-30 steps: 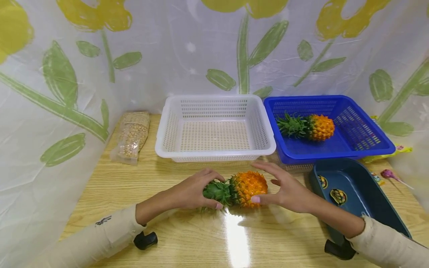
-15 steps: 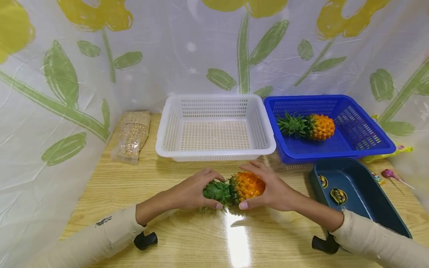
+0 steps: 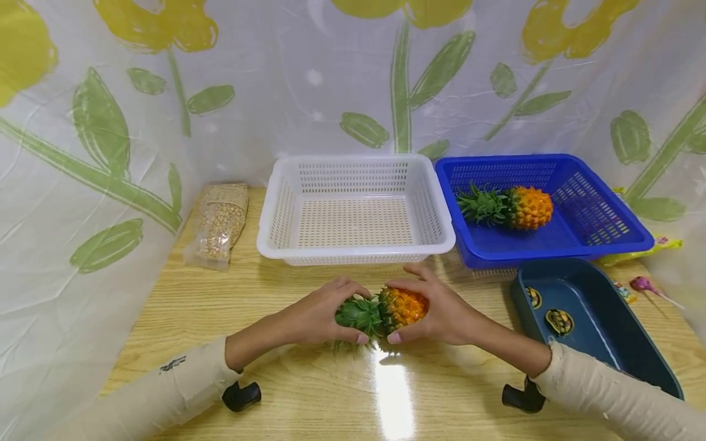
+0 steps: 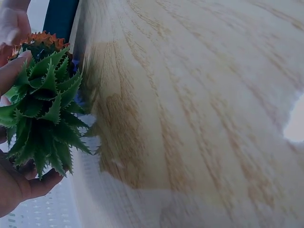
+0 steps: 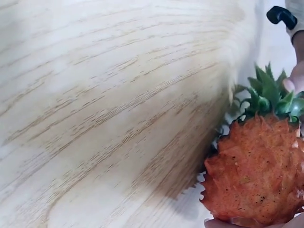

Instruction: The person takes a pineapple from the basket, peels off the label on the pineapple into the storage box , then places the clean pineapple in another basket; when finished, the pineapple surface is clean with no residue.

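Both hands [image 3: 317, 318] [image 3: 441, 312] apparently grip one pineapple [image 3: 399, 306].

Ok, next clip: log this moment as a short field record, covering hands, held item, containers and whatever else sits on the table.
left hand: grips the green crown of the pineapple
right hand: curled round the orange body of the pineapple
pineapple: lies on its side on the wooden table, crown to the left
white basket: behind the hands, nothing visible in it
blue basket: holds a second pineapple on its side
dark tray: right of the hands, stickers inside
bag of grains: left of the white basket
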`<state>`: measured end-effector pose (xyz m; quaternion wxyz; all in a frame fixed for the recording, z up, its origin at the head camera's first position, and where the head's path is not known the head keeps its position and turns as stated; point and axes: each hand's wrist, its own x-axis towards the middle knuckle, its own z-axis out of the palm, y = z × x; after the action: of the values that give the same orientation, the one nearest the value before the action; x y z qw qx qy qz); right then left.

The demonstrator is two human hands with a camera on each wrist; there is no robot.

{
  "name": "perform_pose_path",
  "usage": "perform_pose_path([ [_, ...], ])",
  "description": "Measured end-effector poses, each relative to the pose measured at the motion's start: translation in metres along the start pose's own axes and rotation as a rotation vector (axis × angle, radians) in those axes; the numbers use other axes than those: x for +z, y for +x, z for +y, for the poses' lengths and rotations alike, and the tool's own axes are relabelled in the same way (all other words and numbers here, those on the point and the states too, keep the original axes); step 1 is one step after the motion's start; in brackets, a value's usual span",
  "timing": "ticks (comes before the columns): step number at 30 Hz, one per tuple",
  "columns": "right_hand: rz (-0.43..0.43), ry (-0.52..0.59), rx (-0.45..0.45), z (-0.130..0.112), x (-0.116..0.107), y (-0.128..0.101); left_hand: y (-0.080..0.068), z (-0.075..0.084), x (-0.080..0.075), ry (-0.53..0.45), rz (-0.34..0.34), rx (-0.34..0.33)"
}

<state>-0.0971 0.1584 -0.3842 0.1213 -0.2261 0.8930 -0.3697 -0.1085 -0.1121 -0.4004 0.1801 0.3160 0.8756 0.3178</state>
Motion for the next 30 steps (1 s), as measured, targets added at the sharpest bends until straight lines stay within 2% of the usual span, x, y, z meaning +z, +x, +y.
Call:
perform_pose_path([
  [5, 0.007, -0.069, -0.031, 0.0019, 0.0014, 0.0015, 0.0005, -0.0001, -0.0011, 0.0, -0.01, 0.002],
  [12, 0.027, -0.155, -0.122, 0.0024, 0.0005, 0.0012, 0.0016, 0.0009, -0.0024, -0.005, -0.017, -0.008],
  [21, 0.024, -0.278, -0.119, -0.0002, -0.0017, 0.0024, 0.0021, 0.0, -0.0036, 0.006, -0.017, -0.001],
  [30, -0.003, -0.286, -0.131, -0.0012, -0.0071, 0.0037, -0.003, -0.0032, -0.0061, 0.033, -0.029, 0.041],
])
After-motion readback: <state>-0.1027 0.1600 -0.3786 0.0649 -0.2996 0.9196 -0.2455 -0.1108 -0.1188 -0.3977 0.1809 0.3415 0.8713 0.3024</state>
